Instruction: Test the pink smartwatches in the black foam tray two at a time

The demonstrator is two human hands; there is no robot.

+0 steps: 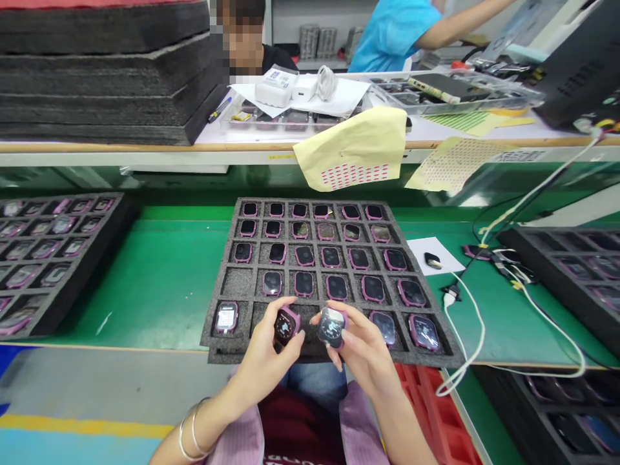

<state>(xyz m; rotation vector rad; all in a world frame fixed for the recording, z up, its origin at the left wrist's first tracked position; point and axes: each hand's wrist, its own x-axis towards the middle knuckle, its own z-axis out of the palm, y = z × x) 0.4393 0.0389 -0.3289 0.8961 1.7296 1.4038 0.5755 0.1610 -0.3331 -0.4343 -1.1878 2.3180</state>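
Observation:
Between the thumb and fingers of my left hand is a purple-framed smartwatch with a lit dial. A second smartwatch, its screen also lit, is gripped in my right hand. Both are held face up, side by side but apart, over the front edge of a grey foam tray. Strapless watches of the same kind sit in most of the tray's compartments. One watch with a bright white screen lies in the front left compartment. My hands hide part of the front row.
More foam trays of watches stand at the left and right. White cables trail over the green bench by a small black charging puck. Stacked black foam fills the upper shelf's left side. Two people are behind the shelf.

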